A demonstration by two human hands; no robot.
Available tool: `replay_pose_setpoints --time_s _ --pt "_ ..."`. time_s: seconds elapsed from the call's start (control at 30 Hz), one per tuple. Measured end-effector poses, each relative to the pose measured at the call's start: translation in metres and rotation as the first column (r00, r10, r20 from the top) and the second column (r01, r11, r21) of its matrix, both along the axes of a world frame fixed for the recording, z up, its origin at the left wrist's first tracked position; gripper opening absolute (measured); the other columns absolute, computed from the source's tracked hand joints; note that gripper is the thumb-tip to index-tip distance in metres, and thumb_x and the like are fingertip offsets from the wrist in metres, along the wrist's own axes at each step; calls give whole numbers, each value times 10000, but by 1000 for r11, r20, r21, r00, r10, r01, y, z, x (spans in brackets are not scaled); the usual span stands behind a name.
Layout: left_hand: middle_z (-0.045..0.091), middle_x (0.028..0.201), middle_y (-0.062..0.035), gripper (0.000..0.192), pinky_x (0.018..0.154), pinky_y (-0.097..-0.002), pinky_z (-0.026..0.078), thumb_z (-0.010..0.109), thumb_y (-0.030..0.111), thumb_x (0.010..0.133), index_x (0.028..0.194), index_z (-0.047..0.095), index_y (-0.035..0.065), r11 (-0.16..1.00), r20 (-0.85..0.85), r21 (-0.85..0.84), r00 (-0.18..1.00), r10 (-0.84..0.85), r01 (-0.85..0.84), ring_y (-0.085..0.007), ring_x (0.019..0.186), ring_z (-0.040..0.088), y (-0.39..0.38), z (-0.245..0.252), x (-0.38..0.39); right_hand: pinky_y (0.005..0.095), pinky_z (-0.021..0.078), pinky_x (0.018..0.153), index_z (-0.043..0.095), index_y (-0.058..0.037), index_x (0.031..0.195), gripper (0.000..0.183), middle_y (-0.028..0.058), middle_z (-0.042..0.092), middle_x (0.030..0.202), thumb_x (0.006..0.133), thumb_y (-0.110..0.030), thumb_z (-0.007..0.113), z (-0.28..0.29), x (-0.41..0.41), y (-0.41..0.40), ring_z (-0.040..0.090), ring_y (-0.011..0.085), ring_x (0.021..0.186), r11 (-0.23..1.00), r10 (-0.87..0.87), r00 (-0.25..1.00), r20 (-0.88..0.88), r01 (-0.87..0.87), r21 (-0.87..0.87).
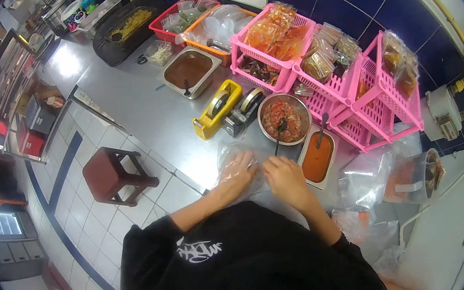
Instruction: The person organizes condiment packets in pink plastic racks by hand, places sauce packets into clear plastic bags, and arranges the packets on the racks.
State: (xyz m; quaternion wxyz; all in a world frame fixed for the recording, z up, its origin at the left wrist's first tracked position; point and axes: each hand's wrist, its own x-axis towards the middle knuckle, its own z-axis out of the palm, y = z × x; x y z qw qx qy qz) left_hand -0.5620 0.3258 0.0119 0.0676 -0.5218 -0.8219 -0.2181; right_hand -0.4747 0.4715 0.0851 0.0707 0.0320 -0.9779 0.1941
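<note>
My left hand [238, 171] is at a clear plastic bag [232, 150] on the steel counter, fingers together and pointing away from me. Glossy film shows around its fingers; I cannot tell whether the hand is inside the bag or on it. My right hand [285, 179] has curled fingers at the bag's right side, its grip partly hidden. Just beyond it stands a round steel bowl [295, 139] of chopped reddish food with a black spoon [281, 132]. To the right lies a rectangular steel pan [318, 156] of orange sauce with a dark-handled utensil [321, 130].
Yellow [216, 114] and black [242, 115] tape dispensers stand ahead, near a pan of brown sauce [191, 69]. Pink baskets [340, 88] with bagged food line the tiled wall. At right are plastic bags [364, 176] and a clear tub [408, 182]. A brown stool [109, 175] stands left.
</note>
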Motion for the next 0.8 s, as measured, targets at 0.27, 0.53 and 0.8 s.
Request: replay_pose_setpoints --time_s 0.27,0.53,0.8 --pt "543 1000 -117 146 817 -324 463 624 52 803 924 549 21 973 666 230 726 -174 22 -245 935 562 -41 125 2 343 470 731 570 -32 949 186 102 590 955 802 -144 584 39 -4 15 592 277 872 858 146 984 102 -75 -508" --pt "548 1033 -86 512 749 -286 488 757 114 729 1141 461 39 745 719 599 606 -340 -293 -159 955 558 -11 141 8 236 444 726 572 8 983 147 26 597 899 903 -115 564 69 0 -6 555 91 830 382 -97 991 -88 -45 -923" --pt "592 1055 -78 513 792 -250 502 713 51 763 1210 470 -10 844 868 460 338 -363 -276 -145 930 597 13 127 21 203 427 747 592 26 955 114 39 625 890 892 -67 574 81 -2 11 558 71 831 212 -411 899 -151 -67 -975"
